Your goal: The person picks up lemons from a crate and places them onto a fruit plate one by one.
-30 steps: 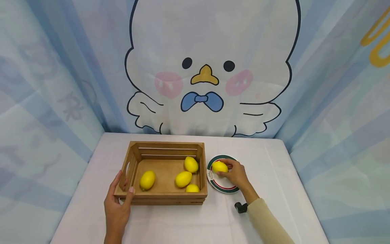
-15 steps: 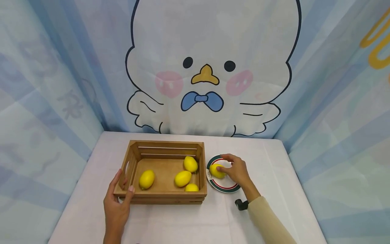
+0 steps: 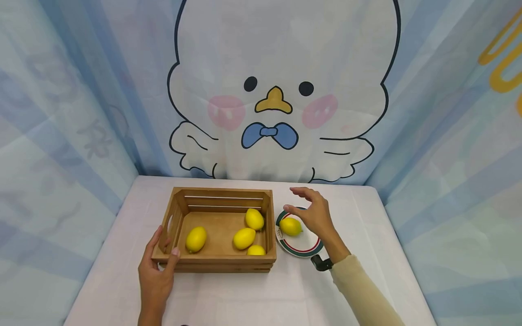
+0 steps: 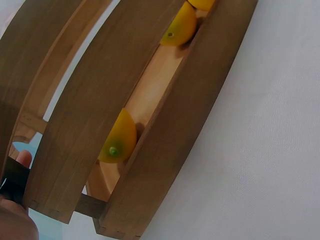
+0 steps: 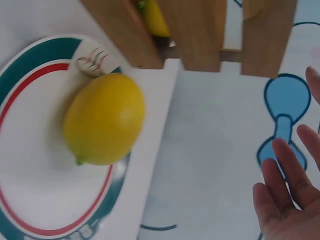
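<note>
Beige sleeve (image 3: 363,290) behind it, the right hand (image 3: 319,216) hangs right of the wooden crate (image 3: 216,265), thumb and fingers apart, free of the lemon (image 3: 291,226) that lies on the plate (image 3: 302,242) just beside the crate's right end. The left hand (image 3: 157,275) clamps the crate's near left corner. Inside the crate, another lemon (image 3: 196,239) lies toward the left end, three lemons (image 3: 244,238) toward the right; whether the nearest touches its neighbour is hard to see.

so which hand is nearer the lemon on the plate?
Right. The right hand hovers beside the lemon on the plate, not touching it; the left hand holds the near left corner of the crate, across it from that lemon.
</note>
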### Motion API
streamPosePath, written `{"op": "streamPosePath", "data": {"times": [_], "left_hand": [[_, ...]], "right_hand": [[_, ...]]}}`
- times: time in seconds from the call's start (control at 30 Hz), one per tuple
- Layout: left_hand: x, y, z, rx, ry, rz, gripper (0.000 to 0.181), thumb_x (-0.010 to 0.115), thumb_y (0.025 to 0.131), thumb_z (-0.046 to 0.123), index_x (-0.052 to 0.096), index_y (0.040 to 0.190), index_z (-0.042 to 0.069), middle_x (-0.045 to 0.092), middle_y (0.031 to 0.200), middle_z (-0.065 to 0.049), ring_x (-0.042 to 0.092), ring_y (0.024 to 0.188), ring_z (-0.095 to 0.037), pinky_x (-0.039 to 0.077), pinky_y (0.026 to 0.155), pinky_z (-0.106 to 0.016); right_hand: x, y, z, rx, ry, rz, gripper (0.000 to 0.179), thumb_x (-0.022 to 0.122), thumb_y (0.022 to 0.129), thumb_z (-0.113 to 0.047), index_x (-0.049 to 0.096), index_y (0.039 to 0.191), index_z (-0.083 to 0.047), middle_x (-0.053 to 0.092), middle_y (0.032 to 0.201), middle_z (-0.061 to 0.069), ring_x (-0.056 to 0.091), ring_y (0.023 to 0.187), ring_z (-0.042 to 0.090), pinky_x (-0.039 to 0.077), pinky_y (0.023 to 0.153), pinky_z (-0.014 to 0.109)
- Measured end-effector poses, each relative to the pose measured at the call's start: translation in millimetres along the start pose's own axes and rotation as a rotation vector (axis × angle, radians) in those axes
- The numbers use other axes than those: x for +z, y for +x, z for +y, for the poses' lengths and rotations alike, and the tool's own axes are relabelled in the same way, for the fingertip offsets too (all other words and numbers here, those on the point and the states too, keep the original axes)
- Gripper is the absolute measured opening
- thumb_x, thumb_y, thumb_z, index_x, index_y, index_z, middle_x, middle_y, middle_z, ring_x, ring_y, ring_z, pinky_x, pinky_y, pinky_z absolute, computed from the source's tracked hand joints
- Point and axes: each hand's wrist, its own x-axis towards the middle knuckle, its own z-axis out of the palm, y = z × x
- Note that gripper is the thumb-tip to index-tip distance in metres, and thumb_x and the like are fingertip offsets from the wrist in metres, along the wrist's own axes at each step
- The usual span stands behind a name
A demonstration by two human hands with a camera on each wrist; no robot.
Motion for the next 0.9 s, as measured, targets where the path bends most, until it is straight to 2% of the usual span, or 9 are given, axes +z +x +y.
{"op": "streamPosePath", "data": {"times": [0.27,0.53,0.9], "left_hand": [[-1.0,-0.4,2.2,-0.016,0.011,0.005,0.07,0.07,0.102,0.009,0.043,0.162,0.032,0.041,0.171,0.003,0.055,0.131,0.004,0.028,0.115,-0.002],[-0.1,-0.5,3.4,-0.021,0.008,-0.002,0.071,0.07,0.102,0.009,0.043,0.162,0.032,0.04,0.171,0.002,0.055,0.131,0.003,0.029,0.114,-0.002],[0.0,0.3,-0.1,-0.01,0.004,0.004,0.07,0.071,0.101,0.011,0.043,0.162,0.032,0.041,0.171,0.002,0.052,0.135,0.002,0.025,0.117,-0.003]], "right_hand": [[-4.4,3.5,-32.6,-0.073,0.04,-0.024,0.059,0.09,0.086,-0.036,0.069,0.14,-0.023,0.068,0.141,0.005,0.057,0.136,0.032,0.046,0.117,0.057],[-2.6,3.0,-50.1,-0.148,0.071,-0.045,0.059,0.091,0.085,-0.033,0.07,0.139,-0.024,0.067,0.142,0.002,0.058,0.136,0.03,0.045,0.117,0.058],[2.9,4.7,-75.1,-0.215,0.099,-0.107,0.063,0.092,0.083,-0.037,0.069,0.141,-0.025,0.067,0.142,0.0,0.059,0.134,0.027,0.045,0.118,0.055]]}}
